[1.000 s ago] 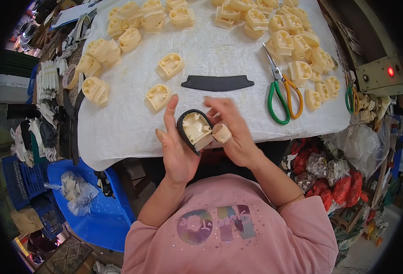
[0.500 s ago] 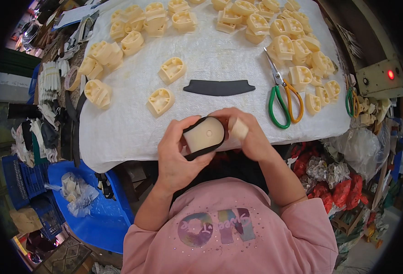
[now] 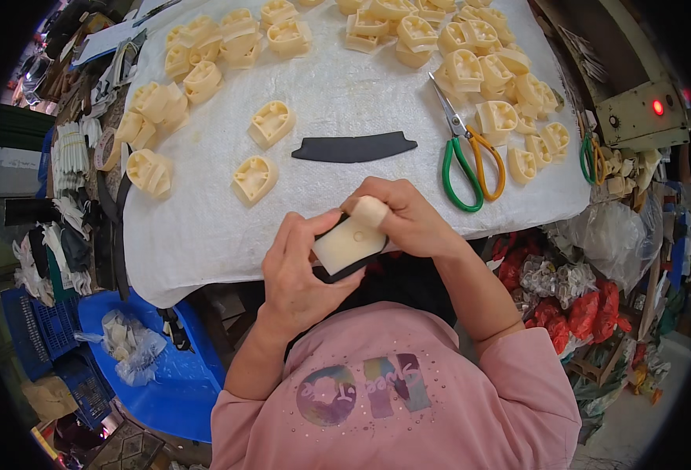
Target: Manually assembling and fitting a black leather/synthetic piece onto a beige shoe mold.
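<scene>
A cream shoe heel (image 3: 344,249), flat face up with a small round mark, has a black band around its curved side. My left hand (image 3: 294,262) grips it from the left, fingers above and thumb along the lower edge. From the right, my right hand (image 3: 408,219) pinches the rim at the upper right; a cream cover (image 3: 370,211) wraps its thumb, and its fingertips are partly hidden. Beyond my hands a black curved strip (image 3: 353,147) lies flat on the white-covered table (image 3: 204,235). Two bare cream heels (image 3: 272,124) sit left of the strip.
Scissors (image 3: 463,145) with green and orange handles lie at the right, near a pile of cream heels (image 3: 463,70). More heels (image 3: 204,78) stand at the far left. A blue bin (image 3: 157,392) is below the table's left side; red and clear bags (image 3: 565,305) hang at the right.
My right thumb has come in from the right onto the heel's upper right rim, and the heel has tilted in my left hand. The whole view has shifted slightly.
</scene>
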A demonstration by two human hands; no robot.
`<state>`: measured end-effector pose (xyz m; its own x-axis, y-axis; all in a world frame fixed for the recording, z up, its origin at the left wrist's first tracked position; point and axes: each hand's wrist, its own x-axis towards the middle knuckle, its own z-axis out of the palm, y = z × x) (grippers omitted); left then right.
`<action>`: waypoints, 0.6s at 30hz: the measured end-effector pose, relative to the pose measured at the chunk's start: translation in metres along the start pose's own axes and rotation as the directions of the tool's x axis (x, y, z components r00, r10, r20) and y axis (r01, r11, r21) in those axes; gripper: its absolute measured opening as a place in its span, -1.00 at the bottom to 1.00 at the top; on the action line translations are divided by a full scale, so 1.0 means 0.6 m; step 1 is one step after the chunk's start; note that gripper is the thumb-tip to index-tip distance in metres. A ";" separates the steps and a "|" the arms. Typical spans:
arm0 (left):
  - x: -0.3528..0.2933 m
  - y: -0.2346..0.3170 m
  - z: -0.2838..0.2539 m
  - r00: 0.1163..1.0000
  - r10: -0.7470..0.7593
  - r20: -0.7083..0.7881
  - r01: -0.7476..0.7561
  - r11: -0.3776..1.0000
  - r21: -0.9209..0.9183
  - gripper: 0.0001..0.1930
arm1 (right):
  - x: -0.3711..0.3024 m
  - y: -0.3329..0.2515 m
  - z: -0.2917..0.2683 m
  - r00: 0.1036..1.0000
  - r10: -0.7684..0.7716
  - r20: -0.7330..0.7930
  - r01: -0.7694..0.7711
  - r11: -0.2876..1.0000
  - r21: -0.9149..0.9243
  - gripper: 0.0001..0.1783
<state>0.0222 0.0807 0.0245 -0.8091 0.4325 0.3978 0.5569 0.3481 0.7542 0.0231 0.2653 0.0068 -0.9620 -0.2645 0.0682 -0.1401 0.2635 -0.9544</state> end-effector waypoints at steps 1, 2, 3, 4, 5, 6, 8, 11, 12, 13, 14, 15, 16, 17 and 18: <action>0.000 0.000 0.002 1.000 0.000 -0.001 0.000 1.000 -0.001 -0.41 | -0.003 0.007 -0.003 0.999 0.035 0.015 -0.038 0.974 0.224 -0.76; 0.000 0.000 0.004 0.999 0.016 -0.039 -0.016 1.000 0.005 -0.41 | -0.004 0.010 -0.006 0.997 0.066 0.038 -0.076 0.897 0.436 -0.77; 0.000 0.001 0.006 0.997 0.032 -0.075 -0.031 0.999 0.012 -0.42 | -0.005 0.009 -0.006 0.997 0.067 0.039 -0.077 0.897 0.436 -0.77; -0.002 0.000 0.009 0.997 0.030 -0.076 -0.030 0.999 0.012 -0.42 | -0.007 0.005 -0.007 0.997 0.073 0.036 -0.082 0.913 0.401 -0.78; -0.006 -0.001 0.013 0.994 0.027 -0.103 -0.022 0.998 0.050 -0.40 | -0.009 0.003 -0.006 0.996 0.079 0.034 -0.086 0.927 0.365 -0.78; -0.007 -0.003 0.018 0.991 0.029 -0.130 -0.018 0.996 0.087 -0.38 | -0.009 0.001 0.002 0.996 0.078 0.032 -0.084 0.928 0.363 -0.78; -0.012 -0.008 0.033 0.984 0.023 -0.174 -0.002 0.993 0.122 -0.39 | -0.007 0.000 0.033 0.961 -0.092 -0.259 0.083 0.996 -0.044 -0.77; -0.013 -0.008 0.037 0.975 0.017 -0.223 0.026 0.982 0.189 -0.40 | -0.007 0.001 0.055 0.932 -0.002 -0.362 0.000 1.000 -0.006 -0.77; -0.011 -0.006 0.036 0.974 0.021 -0.226 0.031 0.974 0.225 -0.40 | -0.006 0.007 0.059 0.925 0.075 -0.373 -0.024 0.990 0.137 -0.76; -0.010 -0.006 0.035 0.973 0.020 -0.229 0.034 0.973 0.229 -0.40 | -0.007 0.005 0.057 0.926 0.072 -0.370 -0.022 0.990 0.139 -0.76; -0.008 -0.006 0.034 0.962 0.028 -0.271 0.033 0.975 0.219 -0.41 | -0.010 0.002 0.051 0.942 0.150 -0.300 -0.048 0.945 0.323 -0.74; -0.007 -0.006 0.034 0.949 0.035 -0.312 0.031 0.978 0.205 -0.42 | -0.012 -0.003 0.048 0.952 0.216 -0.217 -0.085 0.867 0.490 -0.73; -0.005 -0.007 0.035 0.948 0.034 -0.315 0.034 0.978 0.206 -0.42 | -0.015 -0.010 0.050 0.955 0.225 -0.196 -0.127 0.901 0.416 -0.69; -0.002 -0.008 0.036 0.944 0.048 -0.327 0.024 0.977 0.212 -0.42 | -0.016 -0.011 0.060 0.955 0.224 -0.192 -0.127 0.901 0.415 -0.69; 0.000 -0.009 0.038 0.939 0.063 -0.339 0.013 0.976 0.218 -0.42 | -0.015 -0.009 0.076 0.931 0.136 -0.337 -0.067 0.976 0.208 -0.68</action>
<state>0.0233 0.0977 0.0086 -0.7878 0.1462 0.5984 0.5739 0.5269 0.6269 0.0430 0.2241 -0.0018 -0.9942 0.1025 0.0316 -0.0233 0.0816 -0.9964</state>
